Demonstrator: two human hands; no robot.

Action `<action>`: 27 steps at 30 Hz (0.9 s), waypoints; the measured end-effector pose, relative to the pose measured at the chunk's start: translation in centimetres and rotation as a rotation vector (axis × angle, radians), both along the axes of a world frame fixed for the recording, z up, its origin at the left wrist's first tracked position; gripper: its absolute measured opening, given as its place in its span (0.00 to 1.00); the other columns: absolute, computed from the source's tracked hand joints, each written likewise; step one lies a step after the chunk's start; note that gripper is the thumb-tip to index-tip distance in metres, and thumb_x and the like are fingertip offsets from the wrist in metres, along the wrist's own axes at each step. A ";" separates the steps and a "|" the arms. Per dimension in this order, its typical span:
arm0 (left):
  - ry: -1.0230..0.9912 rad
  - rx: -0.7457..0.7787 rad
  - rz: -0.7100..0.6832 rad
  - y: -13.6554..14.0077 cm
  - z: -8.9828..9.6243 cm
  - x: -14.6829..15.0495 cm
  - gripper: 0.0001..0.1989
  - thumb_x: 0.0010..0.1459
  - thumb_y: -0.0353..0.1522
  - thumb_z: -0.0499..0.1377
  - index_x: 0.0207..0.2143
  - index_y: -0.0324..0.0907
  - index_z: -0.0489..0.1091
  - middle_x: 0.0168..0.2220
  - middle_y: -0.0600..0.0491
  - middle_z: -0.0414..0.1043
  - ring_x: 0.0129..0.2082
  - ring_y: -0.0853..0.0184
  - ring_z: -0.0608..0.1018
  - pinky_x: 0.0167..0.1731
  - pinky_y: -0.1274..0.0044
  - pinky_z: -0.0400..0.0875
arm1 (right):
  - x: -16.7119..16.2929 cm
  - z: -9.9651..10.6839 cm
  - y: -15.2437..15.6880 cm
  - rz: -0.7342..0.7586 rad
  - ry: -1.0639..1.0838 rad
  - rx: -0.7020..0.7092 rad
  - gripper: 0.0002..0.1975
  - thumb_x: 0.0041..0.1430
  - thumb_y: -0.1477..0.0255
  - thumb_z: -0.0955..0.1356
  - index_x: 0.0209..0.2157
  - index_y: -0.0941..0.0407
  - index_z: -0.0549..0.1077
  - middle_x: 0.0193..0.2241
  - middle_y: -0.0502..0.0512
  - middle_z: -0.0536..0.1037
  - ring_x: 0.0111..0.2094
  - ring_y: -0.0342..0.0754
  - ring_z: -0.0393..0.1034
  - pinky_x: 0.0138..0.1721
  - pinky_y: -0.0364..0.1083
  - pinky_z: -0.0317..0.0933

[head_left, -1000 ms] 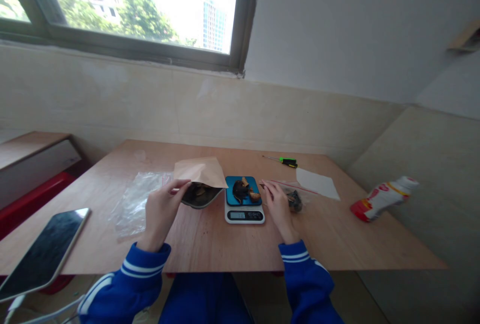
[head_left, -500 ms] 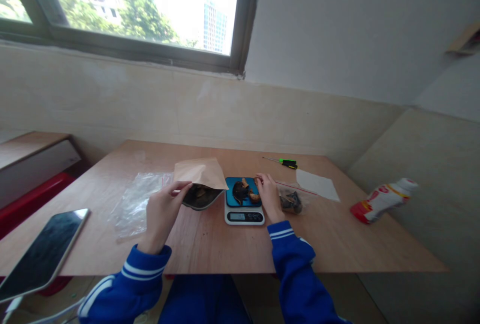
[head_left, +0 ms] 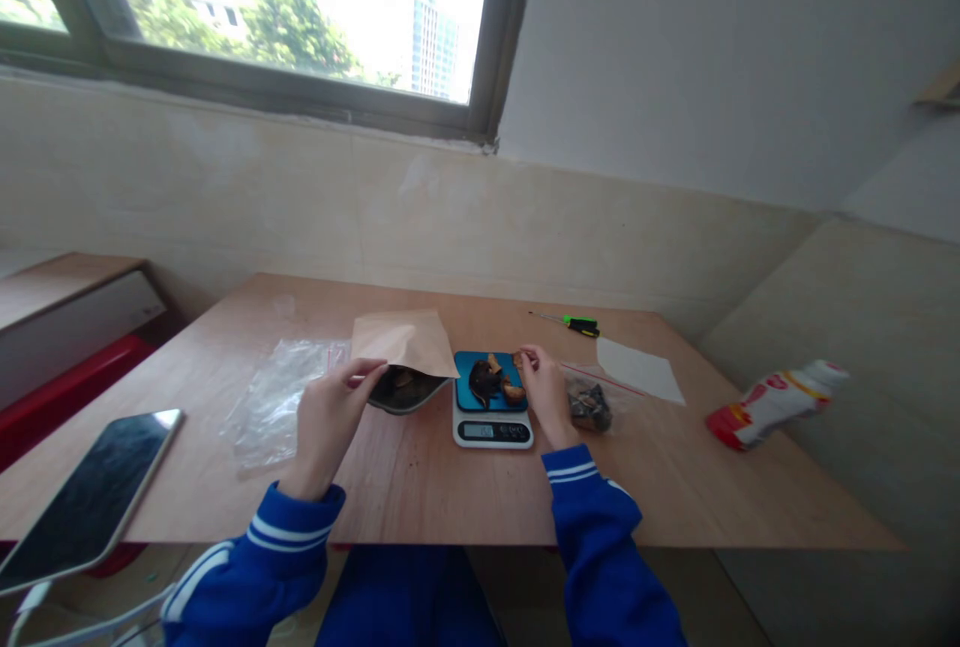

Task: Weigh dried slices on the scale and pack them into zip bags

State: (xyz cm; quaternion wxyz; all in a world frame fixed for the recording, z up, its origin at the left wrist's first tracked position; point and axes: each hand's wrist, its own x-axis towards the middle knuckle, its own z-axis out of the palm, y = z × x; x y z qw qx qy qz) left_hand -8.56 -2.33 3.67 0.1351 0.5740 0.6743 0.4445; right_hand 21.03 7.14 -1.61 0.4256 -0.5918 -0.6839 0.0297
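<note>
My left hand (head_left: 330, 419) pinches the near edge of a brown paper bag (head_left: 405, 339), whose dark-lined mouth faces me with some brown pieces inside. To its right stands a white kitchen scale (head_left: 493, 432) with a blue top and a small lit display. Dark and brown dried pieces (head_left: 486, 381), resembling dried mushroom, lie on the scale's top. At the right edge of the scale, my right hand (head_left: 546, 392) is closed in a pinch on a small brown dried piece (head_left: 518, 361). Just beyond that hand lies a clear zip bag (head_left: 591, 407) of dark dried pieces.
Clear plastic bags (head_left: 281, 397) lie left of the paper bag. A phone (head_left: 90, 487) rests at the table's left edge. Behind are a green-black screwdriver (head_left: 581, 325) and white paper (head_left: 641, 370). A red-white bottle (head_left: 776, 405) stands at the right.
The view has shifted slightly. My right hand has lifted a little at the scale's right edge, with the small brown piece in its fingertips. My left hand keeps its grip on the paper bag.
</note>
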 end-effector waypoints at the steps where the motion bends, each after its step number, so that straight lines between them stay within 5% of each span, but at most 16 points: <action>1: 0.008 -0.010 -0.008 0.1 -0.1 0.0 0.13 0.55 0.43 0.56 0.35 0.48 0.77 0.30 0.55 0.79 0.32 0.63 0.79 0.31 0.76 0.69 | 0.1 0.5 -0.4 0.005 0.042 0.008 0.16 0.63 0.67 0.58 0.40 0.59 0.74 0.34 0.61 0.79 0.34 0.52 0.74 0.37 0.49 0.65; 9: 0.206 -0.209 -0.117 1.0 -3.7 -0.7 0.13 0.57 0.39 0.52 0.36 0.46 0.74 0.38 0.52 0.78 0.38 0.61 0.79 0.35 0.74 0.69 | 1.9 3.0 -4.7 0.087 0.203 0.007 0.16 0.61 0.64 0.61 0.42 0.57 0.74 0.38 0.60 0.79 0.34 0.50 0.73 0.38 0.49 0.66; 12: 0.203 -0.168 -0.176 0.6 -5.2 -1.3 0.15 0.59 0.39 0.48 0.38 0.44 0.73 0.41 0.49 0.76 0.39 0.61 0.78 0.38 0.72 0.70 | 2.7 2.6 -6.3 0.141 0.191 0.014 0.14 0.61 0.66 0.61 0.41 0.56 0.75 0.41 0.60 0.78 0.41 0.52 0.72 0.43 0.51 0.66; 18: 0.256 0.036 -0.082 -1.6 -6.9 -4.4 0.16 0.58 0.37 0.47 0.42 0.43 0.70 0.44 0.46 0.73 0.46 0.57 0.74 0.49 0.65 0.67 | 4.9 -0.8 -9.7 0.190 0.242 -0.184 0.13 0.59 0.66 0.62 0.37 0.54 0.76 0.39 0.58 0.79 0.40 0.52 0.73 0.39 0.49 0.68; 22: 0.318 0.016 -0.010 -2.4 -9.1 -7.2 0.19 0.56 0.38 0.47 0.44 0.39 0.69 0.45 0.41 0.71 0.46 0.54 0.74 0.48 0.63 0.67 | 6.6 -4.1 -11.2 0.147 0.270 -0.285 0.14 0.57 0.64 0.63 0.35 0.55 0.77 0.35 0.59 0.80 0.34 0.53 0.75 0.31 0.48 0.68; 27: 0.330 -0.076 -0.025 -2.5 -11.0 -8.5 0.21 0.56 0.42 0.49 0.45 0.40 0.68 0.47 0.42 0.72 0.46 0.53 0.74 0.47 0.65 0.68 | 8.2 -6.3 -11.6 0.033 0.111 -0.213 0.13 0.56 0.66 0.62 0.32 0.55 0.77 0.34 0.59 0.79 0.38 0.56 0.73 0.39 0.54 0.66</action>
